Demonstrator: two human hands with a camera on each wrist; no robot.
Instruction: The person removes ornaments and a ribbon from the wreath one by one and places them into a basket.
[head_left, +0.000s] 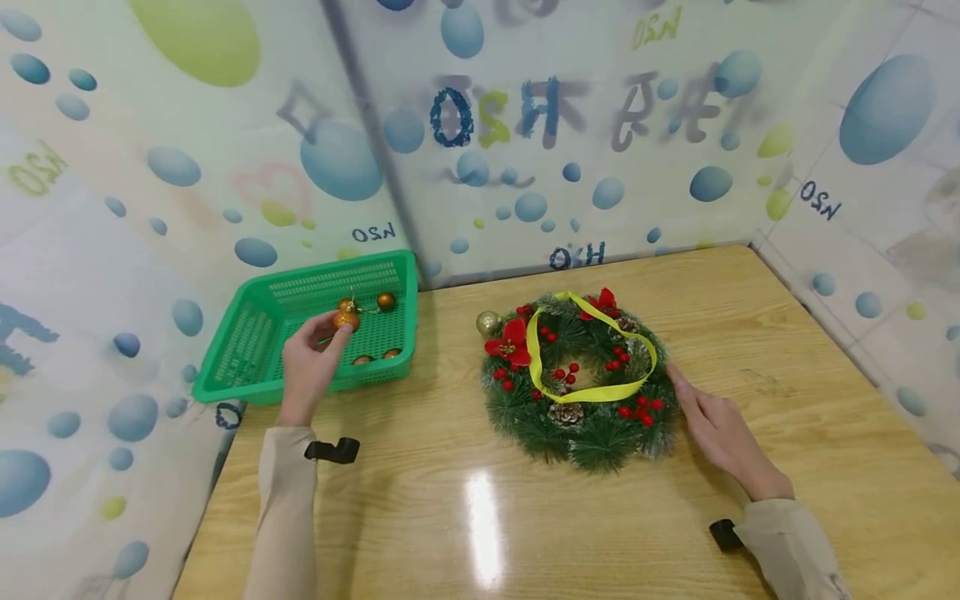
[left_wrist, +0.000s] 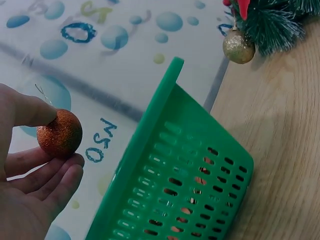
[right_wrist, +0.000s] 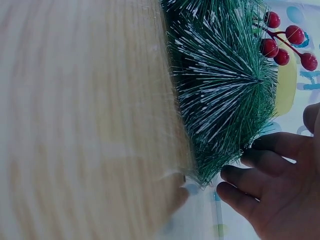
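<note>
Between thumb and fingers my left hand (head_left: 311, 358) pinches a glittery orange Christmas ball (left_wrist: 61, 134), held above the green plastic basket (head_left: 258, 392). A thin hanging loop sticks out from the ball. Several more orange balls (head_left: 386, 302) lie inside the basket. A Christmas wreath (head_left: 517, 425) of frosted green needles lies flat on the table, with red flowers, red berries, pinecones and a gold ball (head_left: 489, 322) at its left edge. Yellow ribbon (head_left: 600, 393) loops across its top. My right hand (head_left: 722, 437) rests its fingers against the wreath's right side, not gripping it.
The wooden table (head_left: 420, 517) meets a wall covering (head_left: 510, 192) printed with blue and green dots at its back and sides. At the back left, the basket stands close to that covering. Black straps with small mounts sit at both wrists.
</note>
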